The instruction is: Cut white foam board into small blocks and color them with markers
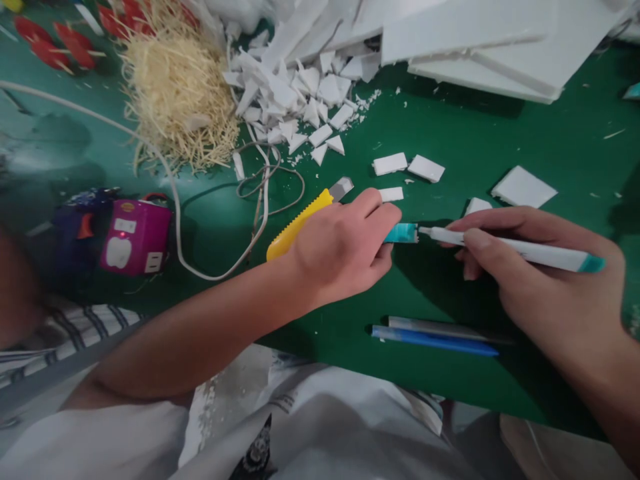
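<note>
My left hand (347, 243) is closed around a small foam block (403, 233) whose visible face is turquoise, with a pale right end. The fingers hide the rest of it. In my right hand (545, 273) is a white marker (537, 253) with a teal end, held like a pen. Its tip points left, very close to the block's right end; whether they touch I cannot tell. Beside my left wrist lies a yellow utility knife (300, 225). White foam pieces (391, 163) lie beyond my hands, and two capped pens (435, 339) rest nearer my body.
A heap of foam scraps (300, 93) and large foam sheets (475, 40) sit at the back of the green table (340, 347). Pale thin sticks (180, 93) are piled to the left. A white cable (173, 180) loops near a magenta device (137, 237). Another person's arm (17, 287) shows at far left.
</note>
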A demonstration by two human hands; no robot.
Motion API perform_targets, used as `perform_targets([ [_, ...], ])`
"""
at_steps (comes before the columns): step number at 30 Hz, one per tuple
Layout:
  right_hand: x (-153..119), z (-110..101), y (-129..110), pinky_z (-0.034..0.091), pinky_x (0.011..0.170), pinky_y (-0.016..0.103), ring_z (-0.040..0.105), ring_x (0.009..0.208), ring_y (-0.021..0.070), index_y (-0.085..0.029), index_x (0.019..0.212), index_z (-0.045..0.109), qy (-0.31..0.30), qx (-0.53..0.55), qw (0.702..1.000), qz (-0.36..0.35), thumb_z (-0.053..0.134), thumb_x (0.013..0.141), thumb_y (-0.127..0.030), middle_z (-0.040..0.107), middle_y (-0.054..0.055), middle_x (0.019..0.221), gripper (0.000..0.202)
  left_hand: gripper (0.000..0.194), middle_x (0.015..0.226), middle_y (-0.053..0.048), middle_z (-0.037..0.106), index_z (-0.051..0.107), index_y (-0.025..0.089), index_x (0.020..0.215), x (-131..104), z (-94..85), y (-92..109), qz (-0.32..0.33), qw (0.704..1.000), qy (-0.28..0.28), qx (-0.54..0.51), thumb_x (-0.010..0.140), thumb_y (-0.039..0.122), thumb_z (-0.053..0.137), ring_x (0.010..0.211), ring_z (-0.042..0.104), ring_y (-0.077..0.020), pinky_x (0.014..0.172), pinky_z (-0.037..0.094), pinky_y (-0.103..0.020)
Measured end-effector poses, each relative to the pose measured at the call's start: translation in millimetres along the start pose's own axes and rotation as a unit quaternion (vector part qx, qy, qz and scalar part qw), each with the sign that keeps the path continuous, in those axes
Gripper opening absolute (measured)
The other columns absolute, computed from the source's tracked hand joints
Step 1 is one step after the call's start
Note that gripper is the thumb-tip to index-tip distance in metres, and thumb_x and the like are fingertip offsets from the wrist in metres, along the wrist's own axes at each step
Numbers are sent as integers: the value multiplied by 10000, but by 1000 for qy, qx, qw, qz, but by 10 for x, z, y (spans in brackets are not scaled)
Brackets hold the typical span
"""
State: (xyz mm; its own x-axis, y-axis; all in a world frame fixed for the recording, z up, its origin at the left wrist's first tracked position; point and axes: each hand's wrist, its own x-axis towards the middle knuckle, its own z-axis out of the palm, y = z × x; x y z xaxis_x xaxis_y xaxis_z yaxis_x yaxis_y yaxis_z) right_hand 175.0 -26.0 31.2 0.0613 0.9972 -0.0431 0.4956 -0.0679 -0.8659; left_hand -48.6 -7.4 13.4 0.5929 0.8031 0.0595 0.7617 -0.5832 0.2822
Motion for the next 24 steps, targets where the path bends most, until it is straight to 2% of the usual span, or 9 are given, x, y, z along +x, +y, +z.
perform_targets([
  [3, -2, 12, 3, 492, 513, 302, 599, 525, 145, -270, 807, 827, 15, 16, 1000, -4, 798, 824, -257, 672, -27, 582, 37, 209, 998, -84, 675, 696, 164, 1073, 1, 1, 1, 0, 1000, 5, 3, 959, 200, 524, 773, 670, -219, 644, 504, -328],
  [9, 2, -17, 4, 448, 473, 284, 568, 493, 136, -261, 700, 786, -17, 1, 1000, 2, 768, 831, -250, 665, -13, 556, 132, 208, 1011, -84, 673, 685, 164, 1092, 7, 4, -8, 1, 1000, 2, 3, 966, 189, 522, 799, 677, -214, 660, 510, -318],
  [14, -4, -2, 24, 505, 522, 300, 594, 523, 142, -264, 834, 825, 17, 14, 1000, -5, 802, 842, -263, 676, -22, 595, 25, 200, 1008, -86, 672, 683, 163, 1092, 5, 6, -5, 1, 1000, -1, 2, 972, 200, 528, 802, 678, -219, 670, 516, -325],
  [19, 8, -18, 12, 449, 469, 274, 584, 496, 129, -256, 712, 785, -18, 6, 1000, -7, 762, 840, -230, 663, -21, 561, 133, 220, 1013, -92, 676, 686, 160, 1089, 5, 8, 2, 1, 1000, 4, -3, 969, 194, 505, 805, 684, -233, 663, 517, -338],
  [24, 5, -10, 22, 494, 494, 281, 591, 503, 132, -259, 797, 809, 11, 21, 1000, -2, 782, 824, -249, 667, -32, 571, 39, 189, 998, -78, 664, 678, 172, 1079, 7, 6, -4, -2, 1000, 2, 4, 965, 191, 529, 777, 661, -208, 652, 502, -318],
])
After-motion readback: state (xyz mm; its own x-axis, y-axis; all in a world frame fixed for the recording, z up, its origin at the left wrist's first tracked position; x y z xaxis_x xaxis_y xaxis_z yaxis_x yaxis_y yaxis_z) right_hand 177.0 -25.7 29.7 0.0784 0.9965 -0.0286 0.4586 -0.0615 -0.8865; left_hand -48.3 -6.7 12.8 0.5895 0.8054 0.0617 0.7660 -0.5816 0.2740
